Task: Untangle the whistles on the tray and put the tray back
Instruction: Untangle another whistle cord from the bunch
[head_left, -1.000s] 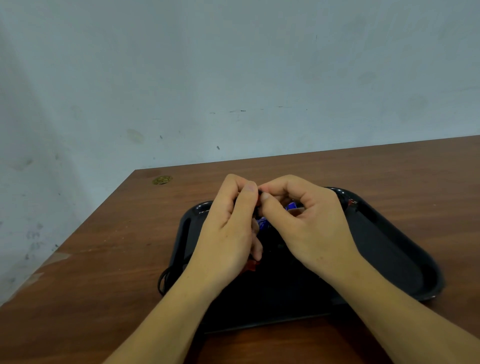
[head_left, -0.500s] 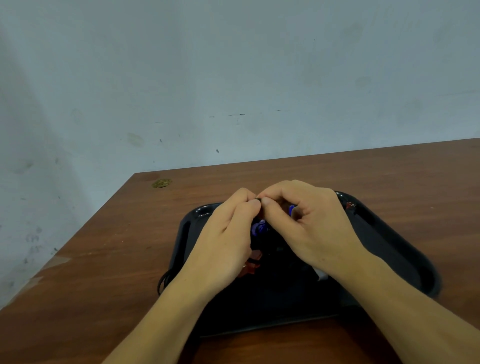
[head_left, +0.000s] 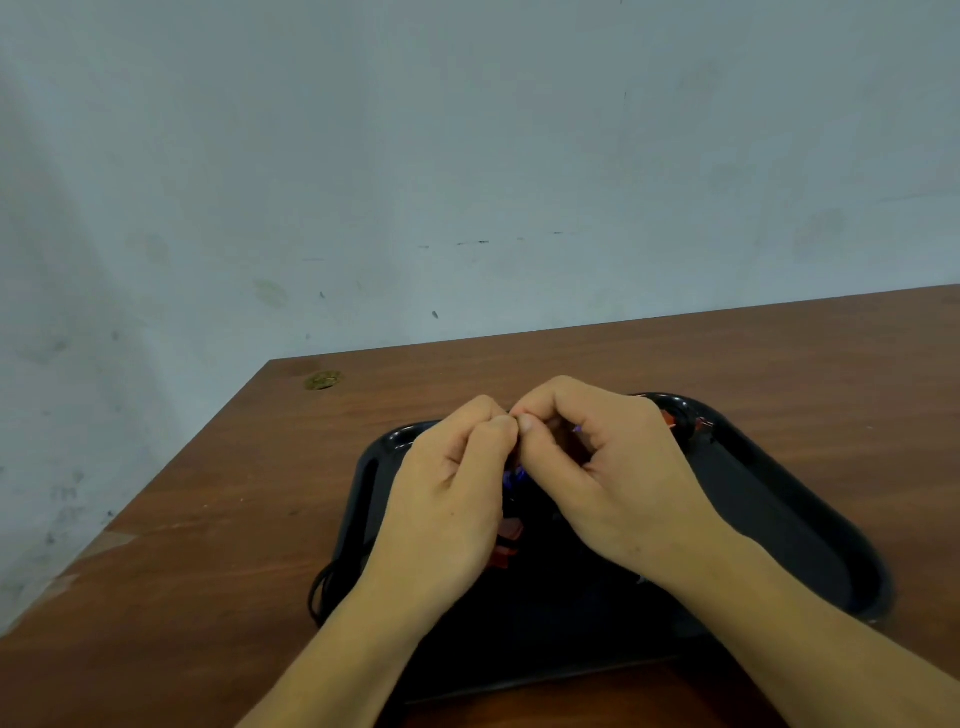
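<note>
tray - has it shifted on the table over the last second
No. The black tray keeps its place against the table's left edge and the round mark near the far corner; only the camera view tilted slightly.

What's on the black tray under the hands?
Under the hands, the tray shows red pieces, a blue bit and a red clip. The rest is covered.

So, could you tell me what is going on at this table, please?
A person is working over a black tray on a wooden table. The left hand and right hand meet fingertip to fingertip, pinching a tangle of whistles and cords above the tray. Red and purple pieces show beneath; a black cord loop hangs over the tray's left edge.
</note>
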